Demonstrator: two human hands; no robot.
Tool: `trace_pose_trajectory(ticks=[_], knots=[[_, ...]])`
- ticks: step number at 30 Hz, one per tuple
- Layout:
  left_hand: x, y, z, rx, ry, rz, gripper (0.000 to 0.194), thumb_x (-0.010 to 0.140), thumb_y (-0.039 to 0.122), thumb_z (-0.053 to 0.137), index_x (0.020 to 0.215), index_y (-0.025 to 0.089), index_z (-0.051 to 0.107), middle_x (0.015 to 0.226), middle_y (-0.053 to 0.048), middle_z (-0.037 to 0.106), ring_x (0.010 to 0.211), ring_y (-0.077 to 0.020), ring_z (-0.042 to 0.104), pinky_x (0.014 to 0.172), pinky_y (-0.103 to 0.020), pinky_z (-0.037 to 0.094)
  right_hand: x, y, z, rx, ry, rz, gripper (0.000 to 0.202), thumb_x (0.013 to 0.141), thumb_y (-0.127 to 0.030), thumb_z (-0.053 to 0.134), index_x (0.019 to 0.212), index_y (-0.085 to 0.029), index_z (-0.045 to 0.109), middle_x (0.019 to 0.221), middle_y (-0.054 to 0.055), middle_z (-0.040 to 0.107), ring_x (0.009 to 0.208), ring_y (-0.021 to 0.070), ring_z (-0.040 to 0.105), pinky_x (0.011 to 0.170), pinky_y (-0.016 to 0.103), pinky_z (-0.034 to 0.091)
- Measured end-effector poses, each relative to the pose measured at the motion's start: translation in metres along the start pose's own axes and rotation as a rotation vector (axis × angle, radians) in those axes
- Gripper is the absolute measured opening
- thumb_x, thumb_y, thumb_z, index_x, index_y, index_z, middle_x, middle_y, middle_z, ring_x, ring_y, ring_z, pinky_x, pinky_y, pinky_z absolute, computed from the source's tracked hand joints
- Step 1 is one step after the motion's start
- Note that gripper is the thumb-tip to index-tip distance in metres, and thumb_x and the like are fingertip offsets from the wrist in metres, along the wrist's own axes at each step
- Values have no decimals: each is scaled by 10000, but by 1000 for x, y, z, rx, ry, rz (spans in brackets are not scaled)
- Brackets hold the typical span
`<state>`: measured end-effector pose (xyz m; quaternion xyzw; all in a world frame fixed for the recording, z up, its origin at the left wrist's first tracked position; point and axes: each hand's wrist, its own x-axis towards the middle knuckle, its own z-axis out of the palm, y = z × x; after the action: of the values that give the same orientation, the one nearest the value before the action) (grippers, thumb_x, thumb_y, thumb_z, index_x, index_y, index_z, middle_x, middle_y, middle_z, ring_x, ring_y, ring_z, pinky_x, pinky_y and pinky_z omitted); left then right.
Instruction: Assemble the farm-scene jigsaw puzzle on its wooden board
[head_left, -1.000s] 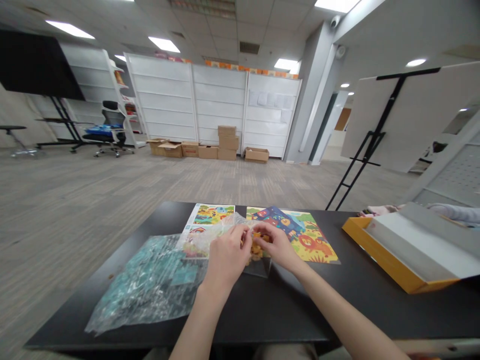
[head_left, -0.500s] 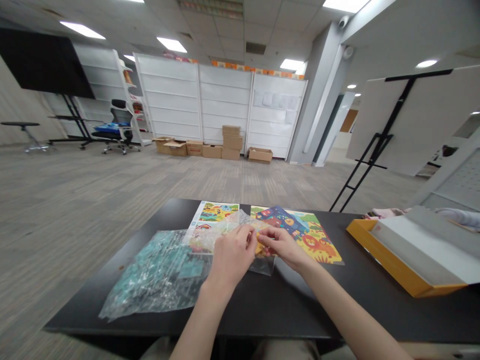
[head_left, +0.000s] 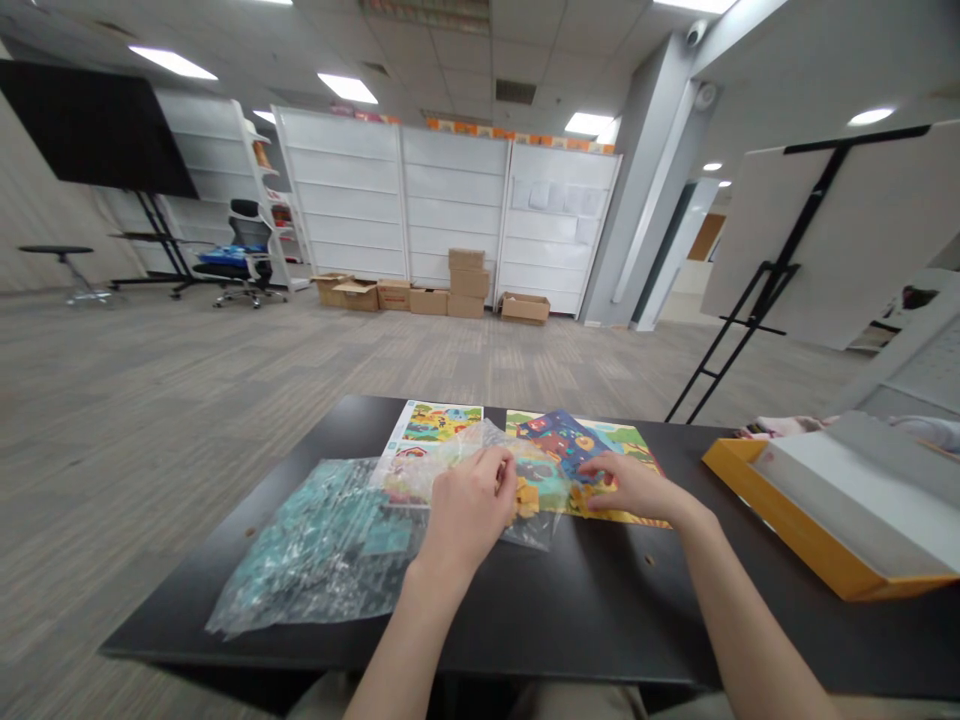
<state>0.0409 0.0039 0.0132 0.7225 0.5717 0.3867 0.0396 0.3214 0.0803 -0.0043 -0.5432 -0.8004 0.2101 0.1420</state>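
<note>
My left hand (head_left: 474,500) is closed over a clear plastic bag (head_left: 536,535) at the middle of the black table. Small yellow pieces (head_left: 527,497) show beside its fingers. To the right, my right hand (head_left: 626,485) has its thumb and fingers apart, over the colourful animal sheet (head_left: 649,455). More small yellow pieces (head_left: 579,497) lie just left of its fingertips. A dark blue printed card (head_left: 559,437) rests on that sheet. Left of my hands are a white-edged picture sheet (head_left: 442,422) and a large plastic bag of teal pieces (head_left: 322,530).
A yellow-edged open box (head_left: 795,530) with a white inside stands at the table's right, folded cloth (head_left: 784,427) behind it. The black table's (head_left: 585,620) near edge is close to my lap. Cardboard boxes (head_left: 466,285) stand by far shelves.
My right hand has moved right, away from my left hand, and its fingers have spread. More of the yellow pieces and the bag now shows between the hands. The view has shifted slightly.
</note>
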Motion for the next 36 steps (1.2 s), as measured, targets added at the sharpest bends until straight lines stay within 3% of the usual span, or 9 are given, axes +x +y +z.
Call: trace_pose_trajectory(ticks=[6,11,15,22,25,28,30,33,36], knots=[[1,-2,1,-6,-2,-9,147,951,235,536,895,230,672,769,7,711,687,-149,653,621,-248,389,2,8,9,-98,-40,33,312,584,-305,840,852,-199,719,895,56,711,811,232,626,706,311,475],[0,-3,2,-4,5,0,154,956,238,527,901,232,671,779,6,711,699,-151,657,634,-251,397,-9,-9,-7,380,-159,49,269,772,-434,745,767,-199,614,647,3,637,607,174,618,559,285,479],[-1,-1,3,11,10,-2,141,948,233,541,905,235,675,783,3,715,696,-154,660,627,-251,399,-15,-37,-9,690,-236,-10,384,780,-529,760,783,-188,585,615,-12,636,541,143,625,529,259,487],[0,-2,5,8,7,27,152,957,234,520,910,227,665,793,-3,715,704,-157,664,639,-255,418,6,-71,51,927,18,46,458,730,-586,791,770,-183,576,509,-52,580,415,85,507,421,198,389],[-1,-2,5,5,-1,27,150,958,238,519,914,229,662,814,-7,722,721,-163,668,648,-257,429,11,-80,72,1086,84,81,439,717,-552,818,848,-183,621,626,-12,672,527,116,612,519,229,495],[-1,-2,4,-5,-10,26,134,949,230,531,930,230,663,861,-17,739,756,-170,679,664,-256,441,7,-88,72,1211,-9,-11,487,715,-488,845,1074,-206,674,1011,71,752,913,195,723,815,322,575],[-1,-1,3,-4,-12,18,137,949,228,530,936,228,667,857,-18,739,759,-171,683,669,-258,444,3,-85,60,1166,-101,-102,575,716,-447,856,1212,-239,653,1213,91,709,1119,225,675,945,368,544],[-1,-3,1,-3,-5,4,147,956,239,525,939,231,670,829,-9,728,731,-164,676,657,-261,436,0,-66,35,938,-165,-135,508,770,-463,806,1194,-213,676,1195,102,716,1061,230,689,901,385,561],[-1,-5,0,-10,4,-6,151,958,241,522,927,238,669,796,4,714,704,-157,661,653,-263,427,4,-35,15,625,84,-50,386,871,-542,652,960,-172,714,895,87,741,766,208,698,716,360,569]])
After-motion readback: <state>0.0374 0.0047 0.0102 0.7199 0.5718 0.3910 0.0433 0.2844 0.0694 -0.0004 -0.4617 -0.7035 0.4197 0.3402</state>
